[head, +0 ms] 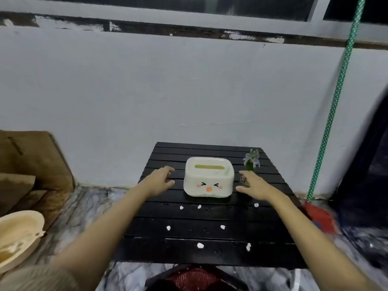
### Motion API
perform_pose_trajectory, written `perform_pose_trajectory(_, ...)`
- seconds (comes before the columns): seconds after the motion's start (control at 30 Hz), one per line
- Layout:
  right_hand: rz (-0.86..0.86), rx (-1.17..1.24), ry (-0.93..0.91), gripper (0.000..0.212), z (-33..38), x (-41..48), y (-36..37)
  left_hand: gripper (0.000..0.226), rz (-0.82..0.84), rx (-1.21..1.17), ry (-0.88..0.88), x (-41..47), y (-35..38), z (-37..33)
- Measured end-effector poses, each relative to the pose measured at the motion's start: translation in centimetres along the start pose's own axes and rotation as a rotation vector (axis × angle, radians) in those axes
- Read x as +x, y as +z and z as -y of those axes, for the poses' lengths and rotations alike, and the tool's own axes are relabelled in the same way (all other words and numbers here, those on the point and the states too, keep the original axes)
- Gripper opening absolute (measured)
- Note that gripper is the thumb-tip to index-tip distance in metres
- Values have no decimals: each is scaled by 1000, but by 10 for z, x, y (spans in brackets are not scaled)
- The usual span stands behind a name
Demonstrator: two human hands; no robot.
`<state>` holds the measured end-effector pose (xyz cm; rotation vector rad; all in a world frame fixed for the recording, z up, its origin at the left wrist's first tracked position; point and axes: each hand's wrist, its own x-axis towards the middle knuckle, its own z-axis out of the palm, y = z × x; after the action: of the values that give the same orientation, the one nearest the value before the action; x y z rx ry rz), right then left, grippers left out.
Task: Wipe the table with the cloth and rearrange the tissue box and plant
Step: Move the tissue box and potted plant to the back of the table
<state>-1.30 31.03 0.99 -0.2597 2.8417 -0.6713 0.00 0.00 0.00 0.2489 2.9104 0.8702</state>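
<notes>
Black slatted table point(210, 232) against white wall point(147, 85), white crumbs point(200, 245) scattered.

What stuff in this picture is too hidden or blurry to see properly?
Head view, the only one:
- Plant: small and blurred; its pot sits partly behind the right hand.
- Cloth: not in view anywhere.
- Tissue box: the slot looks dark, so tissues inside cannot be seen.
- White bits on the table: too small to identify.
- Red basket: cut off by the bottom edge.
- Left hand: open, beside the box; contact unclear.
</notes>
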Motion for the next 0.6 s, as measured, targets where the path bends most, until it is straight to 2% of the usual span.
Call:
perform_pose_trajectory(0.17, -20, 19, 56, 72, -13, 18, 21, 51, 27, 112, -34, 17, 17, -1)
perform_pose_trajectory(0.3, -71, 87, 10, 77, -19, 37, 35, 57, -10, 159, -16, 37, 31, 2)
perform_pose_trajectory(0.43, -107, 181, -49, 81, -23, 51, 45, 69, -26, 64, 39, 57, 47, 5)
perform_pose_trajectory(0.6, -165, 246, -108, 78, -23, 63, 53, 73, -57, -202, 53, 64, 63, 10)
